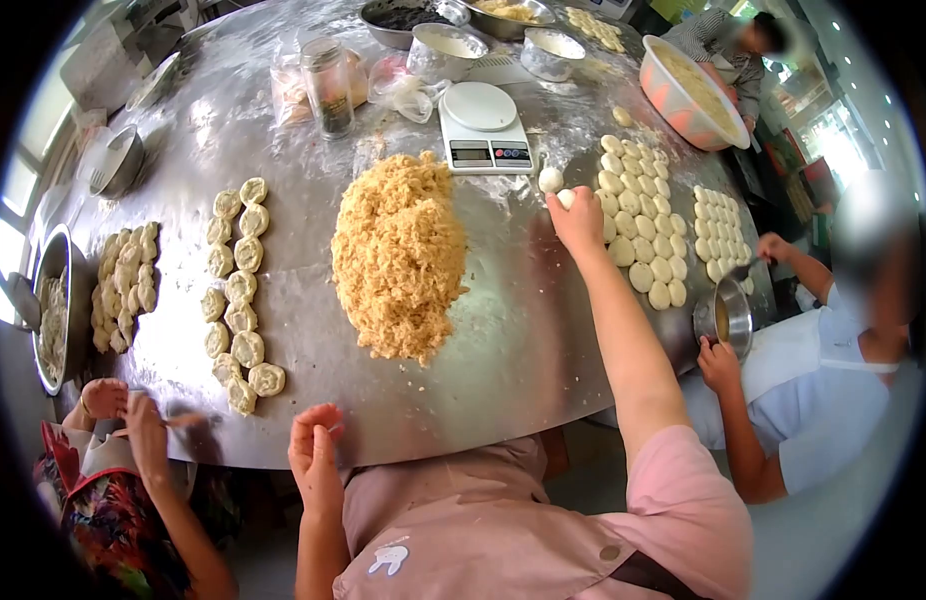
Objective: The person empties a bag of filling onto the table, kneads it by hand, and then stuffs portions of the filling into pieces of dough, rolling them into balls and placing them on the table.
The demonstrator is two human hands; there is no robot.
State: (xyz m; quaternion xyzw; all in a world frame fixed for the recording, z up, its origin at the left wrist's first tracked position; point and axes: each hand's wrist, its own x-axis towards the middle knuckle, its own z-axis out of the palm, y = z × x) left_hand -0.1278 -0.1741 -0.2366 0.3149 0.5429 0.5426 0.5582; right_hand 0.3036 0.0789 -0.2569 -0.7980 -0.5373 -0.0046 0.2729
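Stretched far forward, my right hand (580, 220) has its fingers closed on a small white dough ball (566, 198). Another white dough ball (551, 180) sits on the steel table just beyond those fingertips. My left hand (316, 450) hovers at the table's near edge, its fingers loosely curled and nothing visible in them. Between my hands, farther in, lies a big heap of crumbly yellow filling (398, 260). To the right of my right hand, round flattened dough pieces (638, 215) are laid in close rows.
A kitchen scale (483, 125) stands behind the heap. Filled dough rounds (248, 253) and dough lumps (126, 280) lie left. A glass jar (328, 88) and a large tub (693, 92) are farther back. A co-worker at right holds a metal bowl (731, 318); another person's hands are at left.
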